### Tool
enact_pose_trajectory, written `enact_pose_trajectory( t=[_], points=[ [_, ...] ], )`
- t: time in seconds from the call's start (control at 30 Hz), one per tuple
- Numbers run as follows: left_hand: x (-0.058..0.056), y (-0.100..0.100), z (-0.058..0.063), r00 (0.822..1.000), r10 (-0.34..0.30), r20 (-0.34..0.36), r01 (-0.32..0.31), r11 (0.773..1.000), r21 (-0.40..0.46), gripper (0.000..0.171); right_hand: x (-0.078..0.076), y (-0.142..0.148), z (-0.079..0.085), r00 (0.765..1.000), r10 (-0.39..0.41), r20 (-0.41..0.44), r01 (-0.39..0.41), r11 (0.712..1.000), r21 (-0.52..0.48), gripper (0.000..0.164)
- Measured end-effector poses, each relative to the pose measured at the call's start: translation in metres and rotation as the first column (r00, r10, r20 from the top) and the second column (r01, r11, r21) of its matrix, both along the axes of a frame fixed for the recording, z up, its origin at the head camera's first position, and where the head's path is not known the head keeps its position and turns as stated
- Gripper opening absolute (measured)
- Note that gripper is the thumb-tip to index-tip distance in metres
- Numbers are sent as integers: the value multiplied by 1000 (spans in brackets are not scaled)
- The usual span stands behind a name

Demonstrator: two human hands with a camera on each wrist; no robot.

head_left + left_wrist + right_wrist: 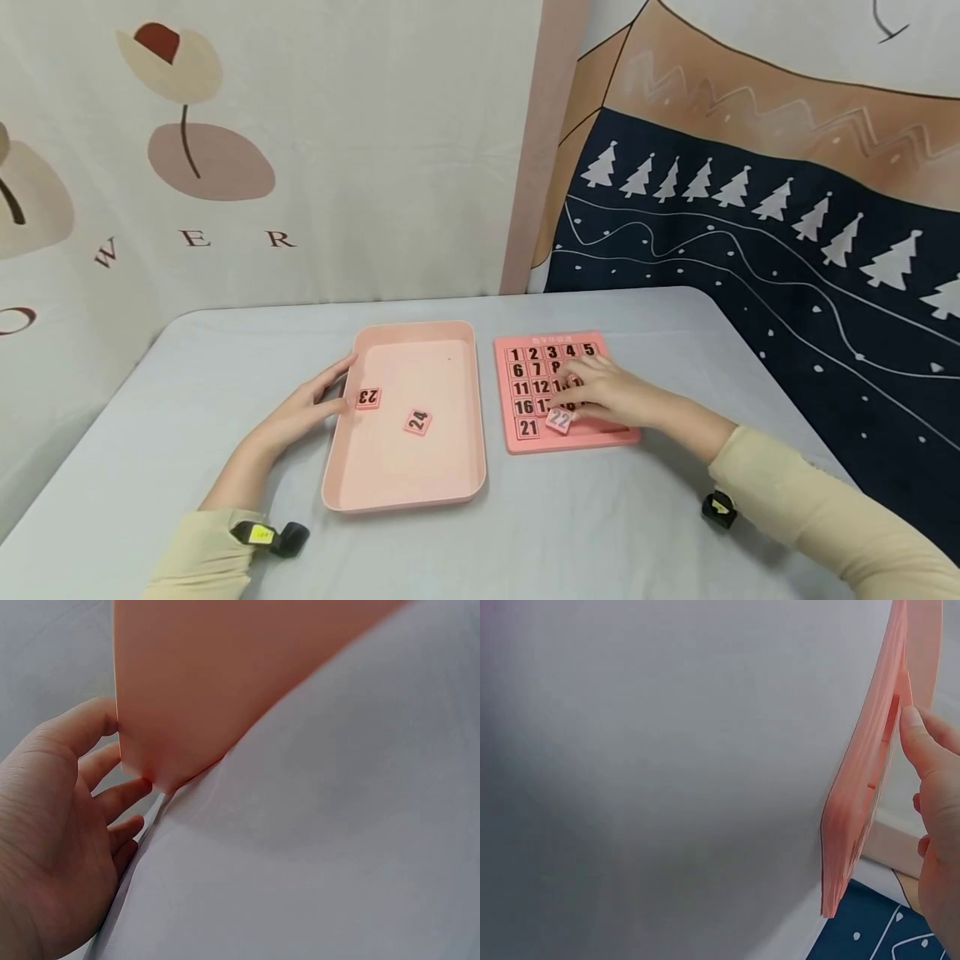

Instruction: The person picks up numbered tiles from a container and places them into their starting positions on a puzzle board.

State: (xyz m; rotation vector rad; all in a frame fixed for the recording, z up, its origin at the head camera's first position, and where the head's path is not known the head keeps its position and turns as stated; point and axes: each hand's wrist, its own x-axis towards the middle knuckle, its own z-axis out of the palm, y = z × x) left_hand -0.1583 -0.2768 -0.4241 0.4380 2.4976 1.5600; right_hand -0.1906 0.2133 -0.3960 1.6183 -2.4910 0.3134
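A pink number board [517, 443] lies on the table with black-numbered tiles in rows. My right hand [611, 393] is over it and pinches the tile marked 22 [558, 419], which sits tilted at the bottom row, just right of tile 21 [528, 428]. The hand hides several tiles on the board's right side. Left of the board stands a pink tray [405, 492] with tile 23 [367, 398], upside down, and tile 24 [417, 422], turned sideways. My left hand [303, 410] rests its loosely bent fingertips against the tray's left wall, also seen in the left wrist view.
A pale cloth covers the table [570, 525]. Behind it hangs a light curtain [390, 167] with printed flowers, and a dark tree-patterned cloth [675, 225] hangs at the right. A narrow gap separates tray and board.
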Motion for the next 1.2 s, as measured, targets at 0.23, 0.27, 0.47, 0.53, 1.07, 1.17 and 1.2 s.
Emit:
enact_pose_trajectory(
  t=[0.23,0.27,0.47,0.53,1.07,1.17,1.2],
  points=[
    [0,0,1,1000,-4,-13,4,1000,-5,72,-5,-6,-6,995,79,-61,-81,996,-37,35],
    [0,0,1,1000,-5,-14,5,1000,-4,72,-5,-7,-6,995,81,-63,-84,996,-36,35],
    [0,1,1,1000,-4,-15,4,1000,-10,72,-3,-10,-7,997,49,-63,-48,999,23,38],
    [0,1,1,1000,-2,-16,2,1000,-10,72,-1,-11,-8,997,40,-67,-37,998,42,38],
    [0,1,0,1000,-6,-19,6,1000,-10,72,6,-45,19,998,-67,14,68,984,-166,32],
    [0,1,1,1000,-8,-16,8,1000,-7,72,7,-66,27,998,-65,3,64,976,-209,31],
    [0,1,1,1000,-8,-16,8,1000,-6,72,7,-74,29,998,-61,3,60,973,-223,30]
  ],
)
